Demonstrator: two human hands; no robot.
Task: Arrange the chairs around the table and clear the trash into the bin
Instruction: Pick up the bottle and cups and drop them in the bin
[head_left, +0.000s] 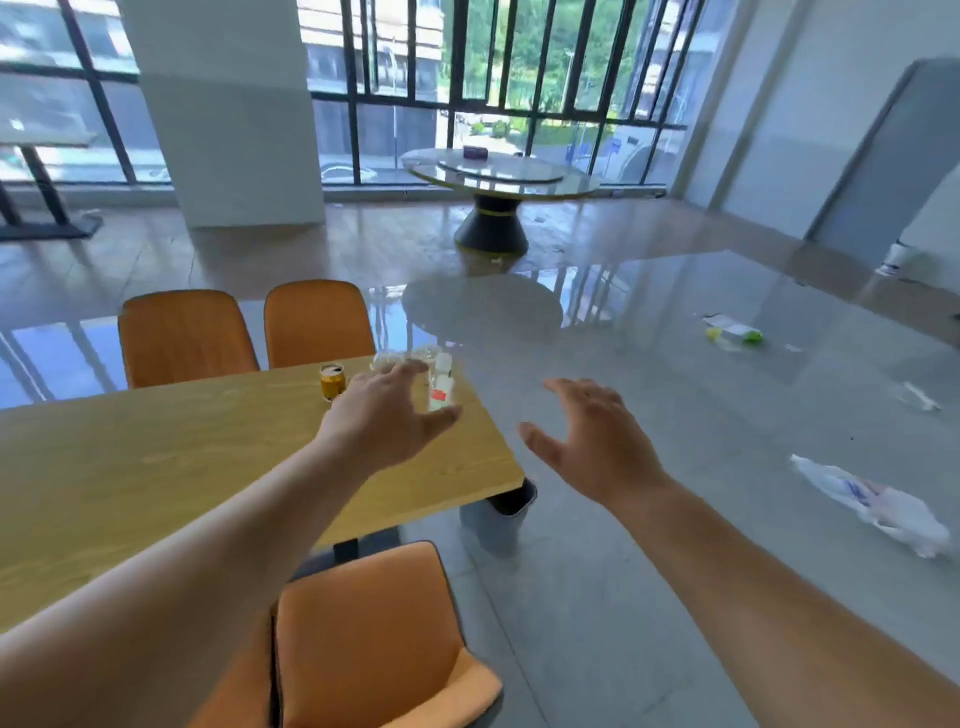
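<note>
A wooden table (156, 467) fills the left. Two orange chairs (187, 335) (318, 319) stand at its far side, and a third orange chair (374, 629) sits at the near side below my arms. On the table's far corner stand a yellow can (332, 381) and a clear plastic bottle (442, 384) with crumpled clear plastic beside it. My left hand (387, 415) hovers open just in front of the bottle. My right hand (592, 441) is open over the floor past the table's end. A grey bin (501, 519) stands under the table's corner.
On the grey floor lie a white plastic bag (878, 506), a green-and-white wrapper (735, 332) and a small white scrap (922, 397). A round glass table (498, 176) stands by the barred windows. A white pillar (223, 104) rises at the back left.
</note>
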